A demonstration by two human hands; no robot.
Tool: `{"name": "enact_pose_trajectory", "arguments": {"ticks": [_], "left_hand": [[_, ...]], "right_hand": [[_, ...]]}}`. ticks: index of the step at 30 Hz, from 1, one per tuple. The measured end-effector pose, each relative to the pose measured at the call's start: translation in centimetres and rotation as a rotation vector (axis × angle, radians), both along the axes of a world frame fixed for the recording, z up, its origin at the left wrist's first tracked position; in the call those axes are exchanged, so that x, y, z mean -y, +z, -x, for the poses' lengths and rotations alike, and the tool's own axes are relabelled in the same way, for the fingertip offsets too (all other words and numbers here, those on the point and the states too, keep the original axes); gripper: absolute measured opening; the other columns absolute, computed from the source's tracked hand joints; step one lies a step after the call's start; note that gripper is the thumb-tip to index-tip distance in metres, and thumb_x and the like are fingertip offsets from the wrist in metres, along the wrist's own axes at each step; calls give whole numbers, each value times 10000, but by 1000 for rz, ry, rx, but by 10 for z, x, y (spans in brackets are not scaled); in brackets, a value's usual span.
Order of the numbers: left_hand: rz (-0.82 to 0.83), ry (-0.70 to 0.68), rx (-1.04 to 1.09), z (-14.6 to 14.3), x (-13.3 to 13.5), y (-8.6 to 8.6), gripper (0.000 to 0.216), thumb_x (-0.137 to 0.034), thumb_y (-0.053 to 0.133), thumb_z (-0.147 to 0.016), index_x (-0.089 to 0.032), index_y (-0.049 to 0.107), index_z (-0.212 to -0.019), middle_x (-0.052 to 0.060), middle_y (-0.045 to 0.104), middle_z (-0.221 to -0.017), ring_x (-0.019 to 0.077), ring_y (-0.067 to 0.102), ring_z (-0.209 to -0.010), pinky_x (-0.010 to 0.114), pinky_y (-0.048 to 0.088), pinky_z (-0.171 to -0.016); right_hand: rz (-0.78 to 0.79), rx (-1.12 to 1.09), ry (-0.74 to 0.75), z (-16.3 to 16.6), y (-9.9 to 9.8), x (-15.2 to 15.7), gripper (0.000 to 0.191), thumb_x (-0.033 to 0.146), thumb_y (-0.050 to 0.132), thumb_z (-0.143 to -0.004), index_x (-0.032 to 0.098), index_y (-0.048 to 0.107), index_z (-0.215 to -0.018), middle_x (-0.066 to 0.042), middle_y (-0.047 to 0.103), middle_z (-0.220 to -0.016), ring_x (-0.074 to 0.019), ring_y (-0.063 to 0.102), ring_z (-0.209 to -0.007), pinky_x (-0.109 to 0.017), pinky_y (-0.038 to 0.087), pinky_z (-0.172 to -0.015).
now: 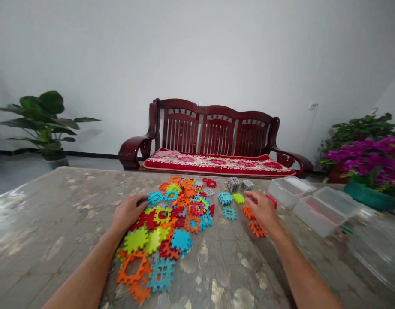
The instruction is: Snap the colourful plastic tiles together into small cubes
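My left hand [129, 211] rests at the left edge of a loose heap of toothed plastic building pieces, fingers apart near a blue piece [155, 197]. I see nothing gripped in it. My right hand [262, 209] is over the sorted pieces on the right, fingers stretched out beside a lime green piece [239, 198]. Orange pieces [248, 212] and an orange-red window piece [258, 229] lie by its wrist side; a red piece [272, 201] shows partly behind it. Left of it are a blue stack [225, 198], a blue window piece [229, 213] and a grey stack [233, 184].
Clear plastic boxes [319, 214] stand on the table's right side, with a transparent lid [377, 253] nearer me. Purple flowers in a teal pot [371, 195] are at the far right. Beyond the patterned table [71, 206] stands a dark red wooden bench [216, 128].
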State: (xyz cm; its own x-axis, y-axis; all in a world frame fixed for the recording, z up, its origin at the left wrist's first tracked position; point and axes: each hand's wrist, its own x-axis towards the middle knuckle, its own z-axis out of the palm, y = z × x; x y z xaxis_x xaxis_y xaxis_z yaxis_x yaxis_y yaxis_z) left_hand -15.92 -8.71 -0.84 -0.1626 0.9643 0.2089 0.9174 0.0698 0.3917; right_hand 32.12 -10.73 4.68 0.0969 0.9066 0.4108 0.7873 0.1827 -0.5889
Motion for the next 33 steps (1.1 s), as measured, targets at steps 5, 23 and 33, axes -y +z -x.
{"name": "enact_pose_trajectory", "arguments": {"ticks": [5, 23, 33], "left_hand": [[-14, 9, 12, -4, 3, 3, 364, -368, 504, -896, -308, 730, -1175, 6, 740, -1250, 238, 674, -1123, 314, 497, -948], [10, -4, -18, -4, 3, 5, 394, -366, 461, -908, -292, 715, -1201, 22, 725, -1277, 255, 666, -1151, 330, 490, -963], [24, -8, -13, -3, 2, 4, 403, -354, 459, -914, -270, 706, -1222, 41, 721, -1282, 258, 660, -1158, 343, 487, -972]], "right_hand": [[94, -16, 258, 83, -25, 24, 340, 203, 566, -832, 216, 733, -1128, -80, 747, -1140, -227, 692, -994, -392, 536, -913], [-106, 338, 577, 145, -37, 50, 190, 214, 628, -926, 247, 722, -1088, -64, 691, -1289, -262, 576, -1224, -466, 451, -1050], [52, -452, 366, 128, -35, 30, 410, 516, 485, -940, 186, 729, -951, -51, 752, -864, -199, 670, -795, -313, 523, -729]]}}
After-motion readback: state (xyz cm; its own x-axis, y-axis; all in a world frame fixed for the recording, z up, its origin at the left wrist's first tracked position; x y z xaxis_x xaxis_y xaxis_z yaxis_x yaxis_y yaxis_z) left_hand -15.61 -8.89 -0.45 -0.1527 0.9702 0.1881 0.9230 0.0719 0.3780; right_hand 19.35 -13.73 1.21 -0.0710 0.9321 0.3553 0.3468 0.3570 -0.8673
